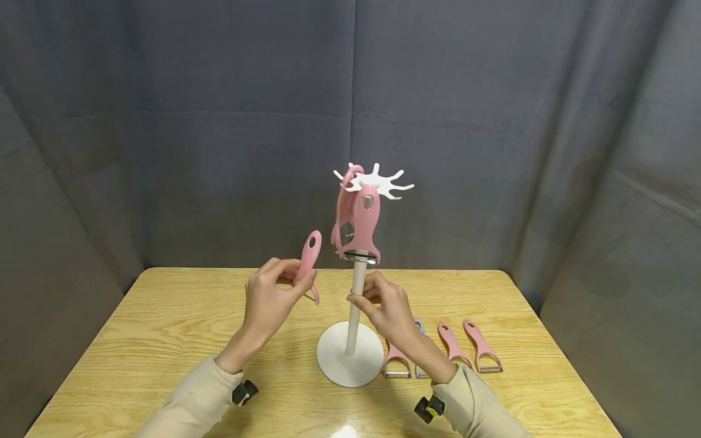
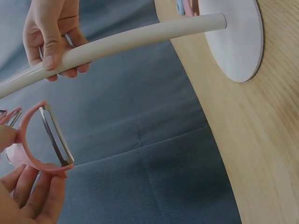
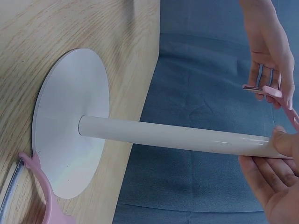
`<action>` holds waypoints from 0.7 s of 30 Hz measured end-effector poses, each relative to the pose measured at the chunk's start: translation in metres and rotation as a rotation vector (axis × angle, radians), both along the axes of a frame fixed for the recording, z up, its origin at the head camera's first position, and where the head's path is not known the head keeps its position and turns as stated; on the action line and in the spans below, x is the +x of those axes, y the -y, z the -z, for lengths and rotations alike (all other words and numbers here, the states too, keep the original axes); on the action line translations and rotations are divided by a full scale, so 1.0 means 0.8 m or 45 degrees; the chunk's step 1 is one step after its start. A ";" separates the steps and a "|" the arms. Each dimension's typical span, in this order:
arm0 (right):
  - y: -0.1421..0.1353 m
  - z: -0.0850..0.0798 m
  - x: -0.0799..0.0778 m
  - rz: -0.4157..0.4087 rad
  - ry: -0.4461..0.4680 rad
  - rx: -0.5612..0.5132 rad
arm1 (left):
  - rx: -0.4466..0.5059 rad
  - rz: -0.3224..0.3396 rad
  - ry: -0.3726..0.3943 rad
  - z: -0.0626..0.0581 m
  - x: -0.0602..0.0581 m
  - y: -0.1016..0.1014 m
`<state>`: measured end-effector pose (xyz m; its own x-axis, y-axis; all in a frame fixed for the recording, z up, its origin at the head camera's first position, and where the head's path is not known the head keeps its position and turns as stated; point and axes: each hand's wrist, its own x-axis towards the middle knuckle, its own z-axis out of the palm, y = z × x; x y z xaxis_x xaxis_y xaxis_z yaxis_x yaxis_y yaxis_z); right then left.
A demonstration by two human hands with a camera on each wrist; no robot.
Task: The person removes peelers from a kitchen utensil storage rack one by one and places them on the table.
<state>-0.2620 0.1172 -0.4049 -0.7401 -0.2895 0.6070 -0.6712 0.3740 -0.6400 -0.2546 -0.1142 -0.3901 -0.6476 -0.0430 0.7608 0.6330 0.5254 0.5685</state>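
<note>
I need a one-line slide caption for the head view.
Left hand holds a pink Y-shaped peeler; right hand grips the white pole of a round-based stand.

Curtained booth (image 1: 246,152) with wood-grain table (image 1: 164,322)

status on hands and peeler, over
Left hand holding pink peeler, off the rack. Right hand gripping white pole. Hung peelers possibly crowding rack's near-left side.

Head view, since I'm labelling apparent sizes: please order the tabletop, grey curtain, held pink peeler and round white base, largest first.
1. Grey curtain
2. Tabletop
3. Round white base
4. Pink peeler, partly covered by the left hand
</note>
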 end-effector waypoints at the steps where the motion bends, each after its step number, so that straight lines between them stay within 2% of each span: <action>1: 0.000 0.000 0.000 0.001 0.001 0.000 | -0.005 -0.002 -0.002 0.001 0.000 0.000; 7: 0.000 0.000 0.000 0.012 0.017 0.005 | -0.031 -0.008 0.011 0.002 -0.001 0.002; 16: 0.000 -0.002 0.001 0.004 -0.015 0.003 | -0.133 -0.067 0.168 0.005 0.003 0.001; 21: 0.000 -0.002 0.003 0.017 0.000 0.009 | -0.158 -0.081 0.195 0.009 0.004 0.001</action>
<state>-0.2599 0.1172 -0.4032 -0.7440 -0.2840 0.6048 -0.6661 0.3870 -0.6376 -0.2511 -0.1148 -0.3976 -0.7551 0.0007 0.6556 0.5076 0.6336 0.5838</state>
